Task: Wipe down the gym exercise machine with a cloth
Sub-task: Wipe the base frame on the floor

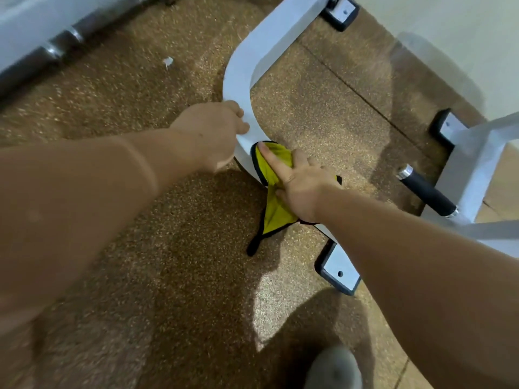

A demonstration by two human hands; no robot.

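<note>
Left hand (213, 133) grips the curved white frame (241, 71) with curled fingers, while right hand (300, 189), index straight and other fingers apparently clamped on the yellow cloth (276, 211), presses it against the frame's lower bend.

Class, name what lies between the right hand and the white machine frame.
The yellow cloth, held by the right hand against the white frame, as the head view shows.

Yellow, black-edged cloth (276, 211) lies bunched on the white curved machine frame (238, 80).
</note>
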